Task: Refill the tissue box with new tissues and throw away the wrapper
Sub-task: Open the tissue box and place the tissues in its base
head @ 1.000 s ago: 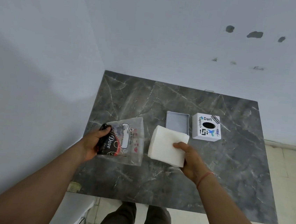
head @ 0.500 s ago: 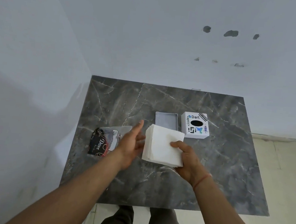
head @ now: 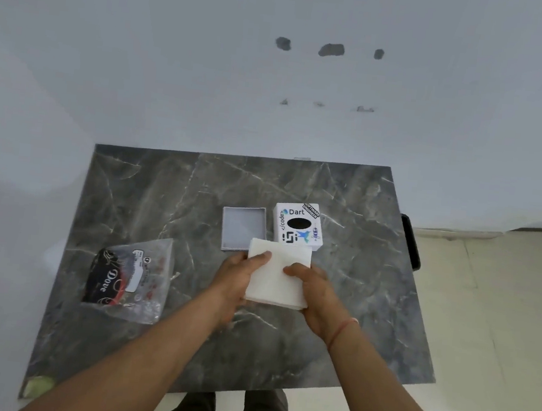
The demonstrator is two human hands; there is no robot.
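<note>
A white stack of tissues (head: 277, 274) is held just above the grey marble table (head: 163, 194), between both hands. My left hand (head: 237, 277) grips its left edge, thumb on top. My right hand (head: 312, 291) grips its right edge. Behind the stack lies the open grey tray of the tissue box (head: 244, 227). To the tray's right stands the white box cover (head: 297, 225) with stickers and a black oval slot. The clear plastic wrapper (head: 131, 277) with a black "Dove" label lies flat on the table to the left, apart from my hands.
White walls close off the table's back and left sides. A dark object (head: 411, 242) hangs at the table's right edge. Tiled floor (head: 500, 330) lies to the right. My legs show below the near edge.
My left hand let go of the wrapper, which now lies on the table, and moved right onto the tissue stack. The stack shifted toward the box tray.
</note>
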